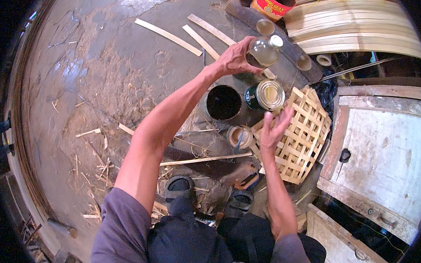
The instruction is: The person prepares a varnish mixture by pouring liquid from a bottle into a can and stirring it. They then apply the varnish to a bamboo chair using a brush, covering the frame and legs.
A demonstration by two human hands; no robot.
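Note:
My left hand [237, 58] reaches far forward, its fingers wrapped round the side of a clear glass bottle [263, 53] with a white cap. Just nearer stands a dark green tin can [256, 97] with a shiny metal lid. My right hand [276, 127] is beside the can, fingers apart, holding nothing. It overlaps the edge of a woven bamboo-strip basket [309, 136]. To the left of the can is a round container [208, 99] with a dark inside. A small tub [233, 132] with brownish contents sits below them.
A handsaw [204, 165] lies before my feet, with a thin strip [209, 158] along it. Loose wood strips [167, 36] and shavings [103, 174] litter the ground. At right are a worn white cabinet [383, 148], stacked bamboo slats [356, 29] and a red tin [271, 8].

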